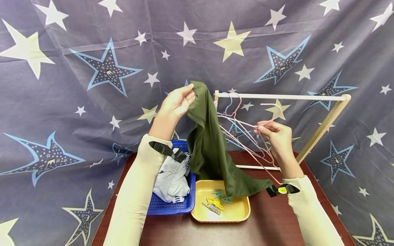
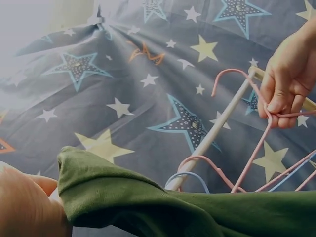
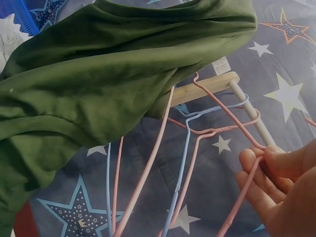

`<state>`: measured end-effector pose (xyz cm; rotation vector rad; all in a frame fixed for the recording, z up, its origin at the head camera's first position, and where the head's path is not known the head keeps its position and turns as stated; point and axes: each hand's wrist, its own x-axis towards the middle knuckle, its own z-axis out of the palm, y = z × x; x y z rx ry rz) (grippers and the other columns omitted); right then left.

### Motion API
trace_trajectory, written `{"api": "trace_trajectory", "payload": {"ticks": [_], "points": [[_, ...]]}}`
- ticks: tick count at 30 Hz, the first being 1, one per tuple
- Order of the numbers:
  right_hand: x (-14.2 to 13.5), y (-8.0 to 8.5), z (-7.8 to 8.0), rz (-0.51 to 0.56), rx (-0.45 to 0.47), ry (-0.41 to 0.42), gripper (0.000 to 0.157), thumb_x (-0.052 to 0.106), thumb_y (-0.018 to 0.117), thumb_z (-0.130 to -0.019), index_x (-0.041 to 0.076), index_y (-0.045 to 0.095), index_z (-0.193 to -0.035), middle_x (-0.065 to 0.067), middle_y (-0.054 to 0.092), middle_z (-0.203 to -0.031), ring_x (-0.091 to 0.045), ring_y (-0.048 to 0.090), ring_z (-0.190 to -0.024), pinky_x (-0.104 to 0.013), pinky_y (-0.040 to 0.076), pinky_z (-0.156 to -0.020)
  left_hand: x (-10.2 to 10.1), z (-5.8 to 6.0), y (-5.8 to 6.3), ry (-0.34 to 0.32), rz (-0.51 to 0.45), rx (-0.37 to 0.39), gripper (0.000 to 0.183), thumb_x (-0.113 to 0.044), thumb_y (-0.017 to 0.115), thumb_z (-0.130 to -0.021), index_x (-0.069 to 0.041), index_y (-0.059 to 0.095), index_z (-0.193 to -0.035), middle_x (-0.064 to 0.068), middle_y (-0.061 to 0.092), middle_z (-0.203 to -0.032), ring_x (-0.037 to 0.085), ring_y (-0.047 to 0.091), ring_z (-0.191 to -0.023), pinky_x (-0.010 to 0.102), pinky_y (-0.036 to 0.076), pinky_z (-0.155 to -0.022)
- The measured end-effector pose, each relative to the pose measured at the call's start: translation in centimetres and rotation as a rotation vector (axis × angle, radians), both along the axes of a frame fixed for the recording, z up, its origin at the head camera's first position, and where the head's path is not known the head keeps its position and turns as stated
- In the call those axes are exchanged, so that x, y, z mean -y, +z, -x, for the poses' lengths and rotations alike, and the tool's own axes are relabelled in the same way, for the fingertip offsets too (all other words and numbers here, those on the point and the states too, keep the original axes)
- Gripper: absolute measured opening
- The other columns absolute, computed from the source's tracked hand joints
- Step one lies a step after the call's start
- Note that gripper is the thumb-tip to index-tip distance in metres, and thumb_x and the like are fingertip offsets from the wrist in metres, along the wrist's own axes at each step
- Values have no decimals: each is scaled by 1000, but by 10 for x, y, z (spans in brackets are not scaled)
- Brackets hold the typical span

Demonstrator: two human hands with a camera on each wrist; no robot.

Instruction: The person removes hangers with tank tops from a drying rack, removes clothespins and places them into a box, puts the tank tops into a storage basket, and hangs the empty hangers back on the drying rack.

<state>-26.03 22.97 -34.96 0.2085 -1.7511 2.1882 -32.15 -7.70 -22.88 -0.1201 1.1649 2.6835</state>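
Note:
A dark green garment with a white tag hangs from my left hand, which holds its upper edge between thumb and fingers; part of those fingers is hidden by the cloth in the left wrist view. My right hand pinches a pink clothes hanger at the neck below its hook. One arm of this hanger runs left and passes out of sight at the green cloth. In the right wrist view the thumb and fingers meet on the pink wire. The garment's lower end trails near the right wrist.
A rack with a white rail carries a blue hanger and another pink hanger. On the brown table stand a blue basket of white clothes and a yellow tray holding several clothespins.

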Motion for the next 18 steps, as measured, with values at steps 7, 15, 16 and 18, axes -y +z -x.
{"api": "trace_trajectory", "payload": {"ticks": [7, 15, 16, 18], "points": [[-1, -1, 1, 40, 1, -14, 4, -15, 66, -90, -16, 69, -93, -4, 77, -79, -13, 77, -68, -24, 61, -68, -3, 7, 17, 30, -99, -33, 23, 1, 45, -105, -3, 54, -84, 6, 60, -86, 13, 66, -102, 31, 28, -123], [-2, -2, 2, 100, -20, -23, 7, -17, 65, -89, -21, 67, -94, -8, 77, -82, -15, 77, -68, -26, 62, -69, -1, 6, 41, 29, -186, -100, 22, 1, 42, -105, 0, 55, -87, 9, 65, -97, 18, 54, -137, 29, 37, -119], [-2, -2, 2, 105, -19, -22, 6, -17, 65, -89, -19, 68, -93, -8, 77, -82, -16, 77, -68, -27, 62, -69, 0, 6, 44, 33, -200, -106, 24, 1, 43, -105, 0, 56, -85, 9, 66, -90, 18, 64, -124, 28, 47, -111], [-3, -2, 2, 108, -20, -18, 6, -18, 64, -89, -16, 69, -92, -8, 77, -82, -16, 77, -68, -27, 62, -69, 2, 4, 49, 40, -250, -121, 29, 3, 44, -105, 0, 57, -79, 9, 62, -72, 19, 73, -92, 27, 59, -90]]}}
